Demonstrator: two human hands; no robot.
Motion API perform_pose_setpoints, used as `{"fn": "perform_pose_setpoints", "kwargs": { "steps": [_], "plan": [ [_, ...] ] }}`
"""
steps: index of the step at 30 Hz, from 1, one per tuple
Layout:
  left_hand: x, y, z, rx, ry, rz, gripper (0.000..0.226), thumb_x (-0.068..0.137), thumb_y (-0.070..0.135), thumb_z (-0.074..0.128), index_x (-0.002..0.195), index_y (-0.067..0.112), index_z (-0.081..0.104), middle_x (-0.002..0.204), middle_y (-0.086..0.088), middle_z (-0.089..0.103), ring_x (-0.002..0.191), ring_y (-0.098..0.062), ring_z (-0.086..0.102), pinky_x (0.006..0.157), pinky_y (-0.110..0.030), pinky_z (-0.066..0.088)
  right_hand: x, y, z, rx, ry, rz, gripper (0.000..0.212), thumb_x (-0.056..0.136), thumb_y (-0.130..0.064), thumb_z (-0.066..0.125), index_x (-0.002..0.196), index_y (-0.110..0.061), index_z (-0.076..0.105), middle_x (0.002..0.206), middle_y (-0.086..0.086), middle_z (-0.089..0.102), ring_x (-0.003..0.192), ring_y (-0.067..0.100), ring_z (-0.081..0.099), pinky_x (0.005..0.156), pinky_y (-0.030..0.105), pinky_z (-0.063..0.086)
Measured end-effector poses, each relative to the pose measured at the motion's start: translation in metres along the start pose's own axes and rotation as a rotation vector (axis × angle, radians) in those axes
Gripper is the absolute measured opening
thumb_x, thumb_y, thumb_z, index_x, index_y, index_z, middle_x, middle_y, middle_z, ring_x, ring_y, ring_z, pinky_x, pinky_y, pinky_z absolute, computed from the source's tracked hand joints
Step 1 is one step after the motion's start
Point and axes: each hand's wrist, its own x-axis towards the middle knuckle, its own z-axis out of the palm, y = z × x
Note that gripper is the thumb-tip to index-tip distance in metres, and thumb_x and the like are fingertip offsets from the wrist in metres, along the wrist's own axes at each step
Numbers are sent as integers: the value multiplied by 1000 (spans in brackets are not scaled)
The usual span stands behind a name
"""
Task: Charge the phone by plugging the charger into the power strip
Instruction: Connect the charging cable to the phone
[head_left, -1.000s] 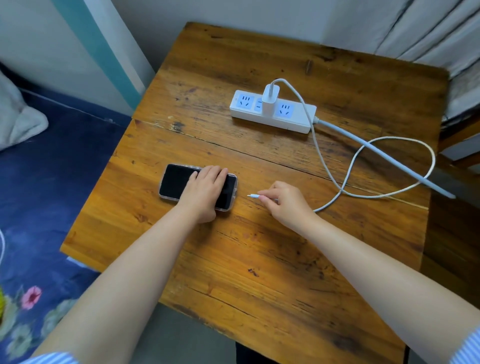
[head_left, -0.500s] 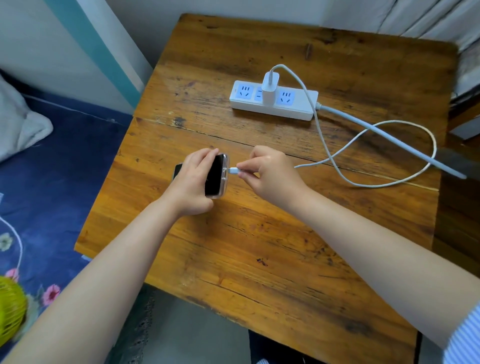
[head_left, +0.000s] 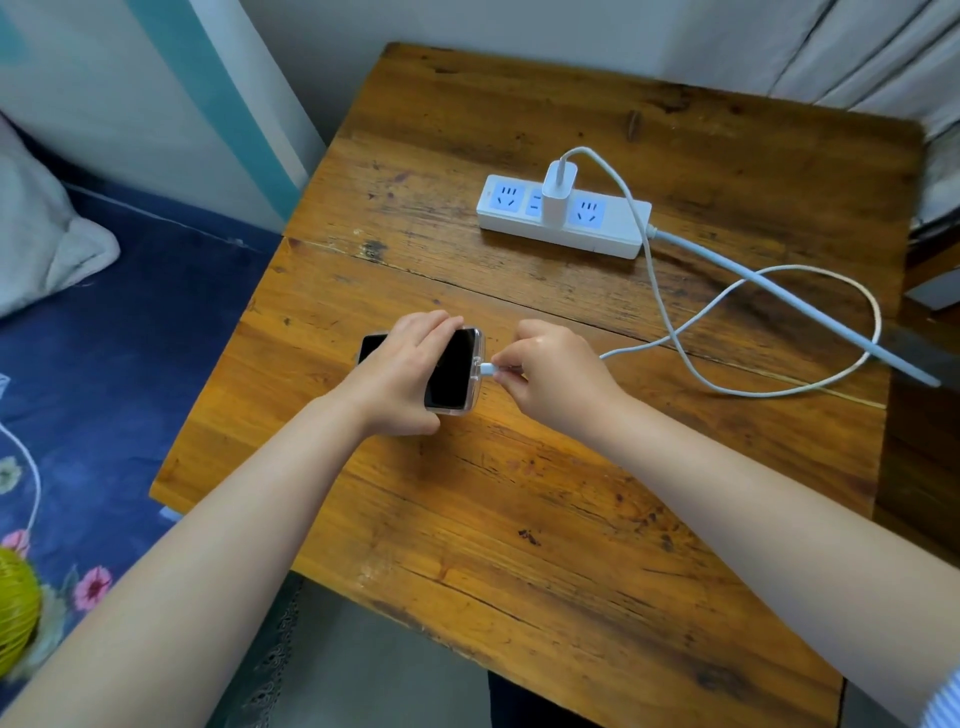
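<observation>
A black phone (head_left: 451, 371) in a clear case is tilted up off the wooden table (head_left: 545, 519), gripped by my left hand (head_left: 402, 376). My right hand (head_left: 550, 376) pinches the white cable plug (head_left: 488, 370), whose tip sits at the phone's right end. The white cable (head_left: 779, 387) loops across the table and rises to a white charger (head_left: 558, 195) standing in the middle socket of the white power strip (head_left: 613, 228).
The strip's thick grey cord (head_left: 810, 306) runs off the table's right edge. A bed with blue floral cover (head_left: 104, 364) and a pillow (head_left: 36, 234) lies to the left. A green round object (head_left: 15, 613) sits at the lower left.
My left hand lifted the phone from flat on the table and tilted it. My right hand brought the cable plug from the table to the phone's end, where it now touches.
</observation>
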Motion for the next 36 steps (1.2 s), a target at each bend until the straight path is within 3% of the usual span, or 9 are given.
{"fn": "perform_pose_setpoints", "kwargs": {
  "steps": [5,9,13,19,24,30,36],
  "plan": [
    [-3,4,6,78,-29,17,101,63,15,74,141,7,12,149,-11,20,138,-24,12,114,-34,20,-10,2,4,-84,-52,-45,20,89,-12,49,94,-2,65,91,16,58,80,33,56,67,38,48],
    [4,-1,7,154,-27,34,101,64,19,73,142,8,10,149,-11,20,138,-26,13,114,-41,21,-2,3,7,-180,-124,-162,16,88,-6,48,90,0,63,90,18,56,77,34,55,66,40,50],
    [5,-2,6,143,-13,22,101,64,20,73,142,9,9,149,-11,19,139,-26,11,115,-44,22,-2,12,4,38,-37,-124,18,87,-7,53,89,4,66,81,24,59,74,36,55,65,39,43],
    [2,0,8,163,-12,41,101,64,21,73,142,7,10,149,-13,20,138,-28,12,115,-46,22,-9,10,12,60,8,-119,15,85,-5,55,90,4,66,81,24,61,74,37,57,64,43,47],
    [2,3,14,241,10,45,99,67,24,71,141,5,8,149,-13,19,138,-29,11,114,-43,19,-3,15,9,36,-51,-172,16,85,-7,55,91,3,66,83,22,62,75,35,58,66,41,47],
    [4,3,18,268,30,41,94,71,21,67,141,4,7,149,-14,18,138,-30,10,113,-45,16,-15,12,24,139,82,-99,9,77,5,61,84,8,66,72,26,63,63,37,60,58,38,51],
    [13,-1,29,412,-51,98,96,72,18,66,142,6,2,149,-13,17,137,-30,11,113,-43,15,-18,29,44,19,-32,-21,16,86,-10,54,93,0,64,87,20,64,81,35,59,68,42,49]
  ]
}}
